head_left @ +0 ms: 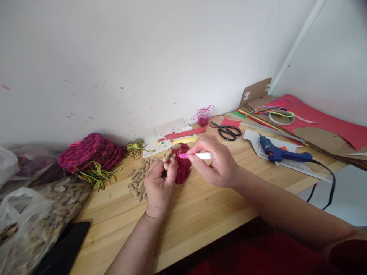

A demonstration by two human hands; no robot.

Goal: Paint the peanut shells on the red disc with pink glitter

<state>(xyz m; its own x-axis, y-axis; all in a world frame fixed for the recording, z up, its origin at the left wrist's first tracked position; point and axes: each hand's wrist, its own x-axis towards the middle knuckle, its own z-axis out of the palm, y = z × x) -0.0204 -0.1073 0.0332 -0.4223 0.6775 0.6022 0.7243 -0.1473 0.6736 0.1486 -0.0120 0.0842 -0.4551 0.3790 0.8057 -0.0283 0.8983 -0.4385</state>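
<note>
My left hand [160, 181] grips a round piece covered in peanuts [183, 166], with its fingers round the left edge. The right side of the piece is crimson, while peanuts at its upper left keep their natural tan. Pinched in my right hand [216, 160] is a slim white-handled paintbrush [204, 156] with a magenta front end. Its tip is at the tan peanuts, close to my left thumb; whether it touches them I cannot tell. Loose peanuts [139, 179] lie on the wooden table [195, 225] beside my left hand.
Magenta peanut discs [91, 152] are stacked at left near plastic bags of peanuts [54, 214]. A cup of pink liquid [203, 117] stands by the wall. Black-handled scissors [228, 131], a blue glue gun [283, 152] and red sheets [323, 118] lie at right.
</note>
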